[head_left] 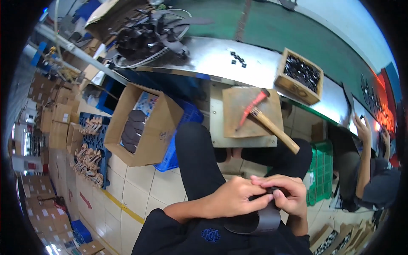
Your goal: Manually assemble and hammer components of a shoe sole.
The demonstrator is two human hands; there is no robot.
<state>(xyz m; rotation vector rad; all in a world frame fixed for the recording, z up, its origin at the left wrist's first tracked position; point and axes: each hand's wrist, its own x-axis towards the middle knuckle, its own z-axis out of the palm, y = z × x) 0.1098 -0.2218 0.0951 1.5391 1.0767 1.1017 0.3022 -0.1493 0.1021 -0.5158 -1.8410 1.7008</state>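
i see my left hand (231,197) and right hand (284,193) both pinched on a dark strap (265,216) over my lap, fingers meeting at its top edge. a hammer (265,117) lies on the board (238,112) ahead, a wooden box (299,76) beyond.

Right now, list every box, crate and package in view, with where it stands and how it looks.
Open cardboard box: left of the knees, brown, holding dark flat pieces.
Blue plastic crate: behind that box, ribbed.
Wooden box: on the metal bench, square, full of small dark parts.
Green plastic crate: right of the legs, slatted.
Stacked cardboard cartons: far left, brown.
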